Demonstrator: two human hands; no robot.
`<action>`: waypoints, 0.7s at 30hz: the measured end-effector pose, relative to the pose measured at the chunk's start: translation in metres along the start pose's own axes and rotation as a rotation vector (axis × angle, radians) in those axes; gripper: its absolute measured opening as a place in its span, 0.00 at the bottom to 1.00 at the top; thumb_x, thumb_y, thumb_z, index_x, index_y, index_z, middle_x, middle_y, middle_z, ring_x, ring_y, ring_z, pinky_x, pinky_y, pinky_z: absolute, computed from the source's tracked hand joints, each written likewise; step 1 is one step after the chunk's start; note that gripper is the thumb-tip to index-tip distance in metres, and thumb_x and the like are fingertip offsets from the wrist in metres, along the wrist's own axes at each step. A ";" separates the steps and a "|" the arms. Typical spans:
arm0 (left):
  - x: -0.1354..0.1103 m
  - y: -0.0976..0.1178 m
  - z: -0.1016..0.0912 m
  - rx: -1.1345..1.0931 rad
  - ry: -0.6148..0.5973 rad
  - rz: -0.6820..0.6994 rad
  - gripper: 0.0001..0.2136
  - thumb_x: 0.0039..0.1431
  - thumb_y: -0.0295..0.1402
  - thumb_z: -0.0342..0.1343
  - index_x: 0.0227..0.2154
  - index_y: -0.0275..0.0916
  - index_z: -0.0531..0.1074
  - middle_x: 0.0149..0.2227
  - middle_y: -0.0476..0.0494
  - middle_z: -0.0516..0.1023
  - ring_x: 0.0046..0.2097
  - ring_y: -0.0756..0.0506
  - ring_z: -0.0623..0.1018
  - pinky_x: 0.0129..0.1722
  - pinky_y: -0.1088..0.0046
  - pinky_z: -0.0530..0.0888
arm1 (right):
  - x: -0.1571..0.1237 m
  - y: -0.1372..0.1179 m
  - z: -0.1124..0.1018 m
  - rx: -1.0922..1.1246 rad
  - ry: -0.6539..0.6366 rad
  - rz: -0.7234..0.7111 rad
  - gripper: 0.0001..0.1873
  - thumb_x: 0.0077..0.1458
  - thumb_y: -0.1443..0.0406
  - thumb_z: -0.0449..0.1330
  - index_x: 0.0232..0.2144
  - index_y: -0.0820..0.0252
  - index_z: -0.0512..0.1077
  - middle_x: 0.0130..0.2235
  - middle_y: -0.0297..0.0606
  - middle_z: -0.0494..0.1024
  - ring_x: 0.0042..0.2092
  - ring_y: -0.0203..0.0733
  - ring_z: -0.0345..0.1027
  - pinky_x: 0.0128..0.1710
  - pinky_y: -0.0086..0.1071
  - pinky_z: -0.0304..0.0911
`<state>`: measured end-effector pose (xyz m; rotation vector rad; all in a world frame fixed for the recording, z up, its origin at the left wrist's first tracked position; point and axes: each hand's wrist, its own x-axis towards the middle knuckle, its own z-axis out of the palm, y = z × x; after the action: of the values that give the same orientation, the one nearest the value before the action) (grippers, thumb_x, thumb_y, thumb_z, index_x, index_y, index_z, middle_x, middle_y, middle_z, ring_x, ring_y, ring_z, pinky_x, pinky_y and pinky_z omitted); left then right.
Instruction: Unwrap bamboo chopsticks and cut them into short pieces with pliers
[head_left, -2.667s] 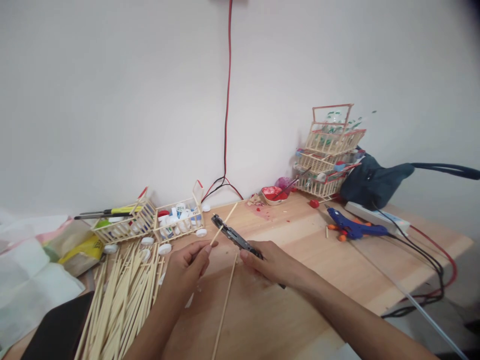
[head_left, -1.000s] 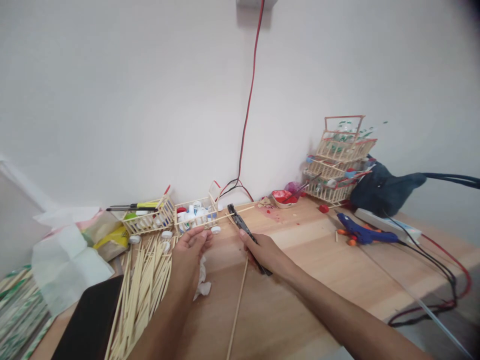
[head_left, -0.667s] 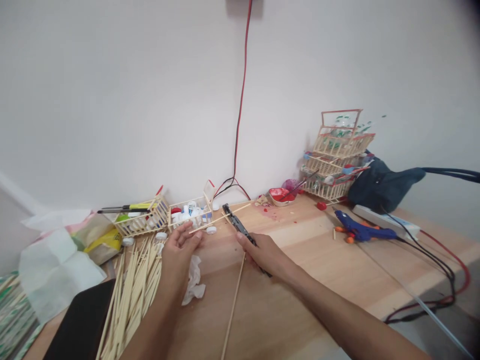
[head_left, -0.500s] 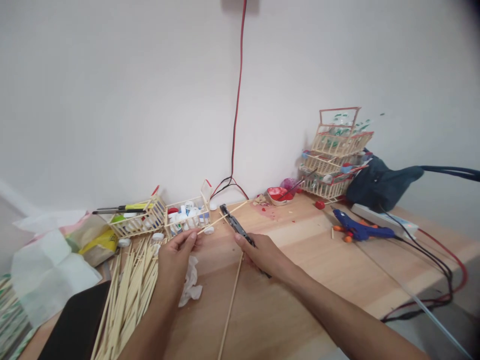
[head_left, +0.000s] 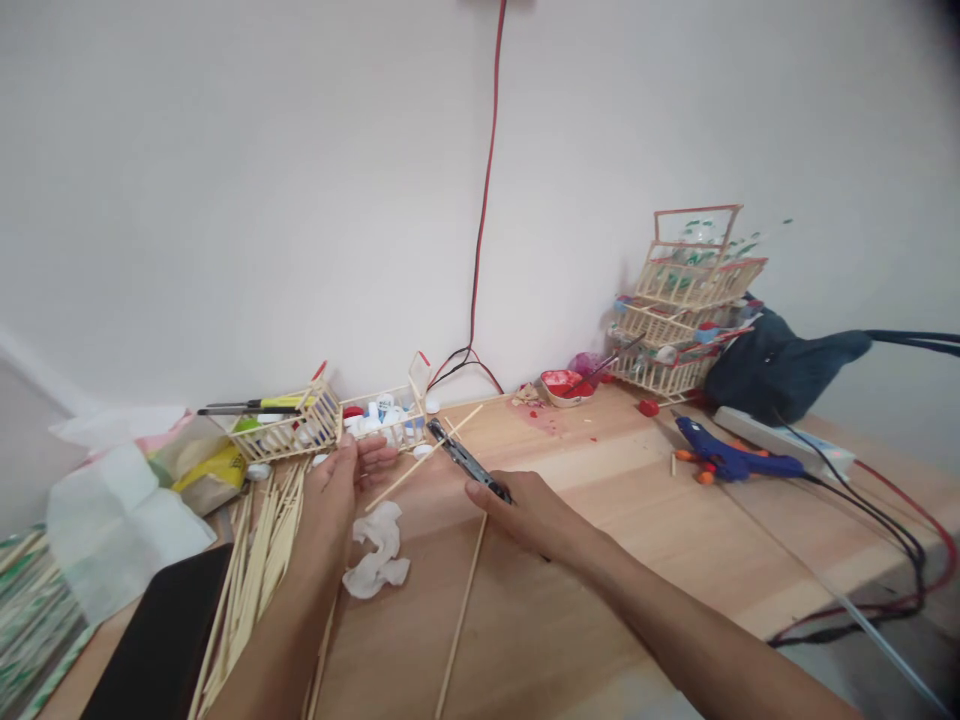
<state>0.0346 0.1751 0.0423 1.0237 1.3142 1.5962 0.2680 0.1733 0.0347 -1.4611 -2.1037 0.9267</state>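
My right hand (head_left: 529, 508) is closed round the handles of dark cutting pliers (head_left: 466, 463), whose jaws point up and left. A thin bamboo stick (head_left: 420, 462) slants across the jaws, its low end beside my left hand (head_left: 341, 487). That hand hovers palm up with fingers loosely spread, just in front of a small stick basket of bottle caps (head_left: 382, 418), and does not seem to grip the stick. A crumpled white tissue (head_left: 379, 562) lies below it. Another long stick (head_left: 461, 608) lies on the wooden table (head_left: 600, 560).
A heap of bamboo sticks (head_left: 251, 590) and a black flat object (head_left: 161, 645) lie at the left. A second basket (head_left: 292, 430) holds tools. At the right are stacked baskets (head_left: 686, 300), a blue glue gun (head_left: 724, 462), a power strip (head_left: 784, 442), a dark bag (head_left: 784, 365) and cables.
My left hand has let go its pinch on the stick and drawn left toward the cap basket. The stick's low end has dropped. My right hand keeps hold of the pliers.
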 end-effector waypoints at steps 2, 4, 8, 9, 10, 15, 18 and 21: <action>-0.002 0.002 0.001 0.192 -0.071 0.076 0.24 0.52 0.54 0.55 0.35 0.34 0.77 0.34 0.37 0.82 0.36 0.41 0.80 0.39 0.66 0.74 | 0.000 0.000 0.001 -0.009 -0.007 -0.003 0.32 0.58 0.39 0.45 0.24 0.61 0.64 0.26 0.36 0.70 0.29 0.37 0.61 0.27 0.29 0.47; -0.007 0.002 0.004 0.467 -0.161 0.209 0.19 0.55 0.48 0.54 0.34 0.37 0.78 0.32 0.41 0.82 0.34 0.42 0.78 0.37 0.68 0.72 | -0.001 0.000 0.002 -0.017 -0.006 -0.005 0.33 0.58 0.39 0.45 0.24 0.61 0.65 0.26 0.37 0.71 0.29 0.37 0.61 0.27 0.29 0.46; -0.019 -0.002 0.013 0.854 -0.246 0.440 0.16 0.62 0.40 0.46 0.30 0.40 0.77 0.28 0.45 0.79 0.32 0.43 0.76 0.36 0.69 0.68 | -0.002 0.000 0.003 -0.068 0.005 -0.020 0.33 0.57 0.38 0.46 0.25 0.61 0.66 0.27 0.38 0.72 0.29 0.37 0.61 0.27 0.29 0.46; -0.021 -0.003 0.014 0.882 -0.252 0.467 0.16 0.63 0.39 0.45 0.31 0.40 0.76 0.29 0.44 0.79 0.33 0.43 0.76 0.36 0.69 0.67 | -0.002 0.000 0.003 -0.082 0.003 -0.030 0.33 0.57 0.38 0.47 0.25 0.61 0.66 0.26 0.37 0.71 0.28 0.37 0.61 0.27 0.29 0.46; -0.023 -0.004 0.016 0.897 -0.258 0.480 0.16 0.63 0.39 0.44 0.33 0.40 0.76 0.31 0.43 0.79 0.35 0.42 0.76 0.37 0.69 0.67 | -0.002 0.000 0.003 -0.094 0.000 -0.042 0.32 0.57 0.39 0.47 0.25 0.61 0.66 0.26 0.37 0.71 0.28 0.36 0.60 0.27 0.29 0.45; -0.027 -0.003 0.018 0.994 -0.243 0.498 0.17 0.65 0.38 0.41 0.35 0.40 0.75 0.33 0.41 0.80 0.36 0.42 0.77 0.36 0.69 0.66 | -0.002 0.002 0.004 -0.113 0.005 -0.104 0.31 0.58 0.40 0.48 0.25 0.61 0.67 0.25 0.35 0.70 0.27 0.35 0.59 0.27 0.29 0.45; -0.029 -0.002 0.019 1.032 -0.228 0.527 0.16 0.65 0.37 0.41 0.34 0.40 0.74 0.33 0.41 0.80 0.36 0.41 0.77 0.36 0.70 0.66 | -0.002 0.004 0.003 -0.108 -0.016 -0.136 0.30 0.59 0.41 0.48 0.25 0.62 0.67 0.25 0.35 0.70 0.27 0.35 0.58 0.26 0.29 0.45; -0.030 -0.002 0.021 1.063 -0.242 0.515 0.17 0.65 0.36 0.39 0.32 0.40 0.74 0.31 0.41 0.79 0.34 0.42 0.77 0.34 0.70 0.65 | -0.002 0.005 0.001 -0.131 -0.028 -0.133 0.31 0.58 0.41 0.49 0.24 0.62 0.67 0.23 0.35 0.69 0.26 0.35 0.57 0.26 0.29 0.44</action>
<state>0.0644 0.1537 0.0400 2.2553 1.8443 0.9596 0.2709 0.1720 0.0305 -1.3566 -2.2891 0.7767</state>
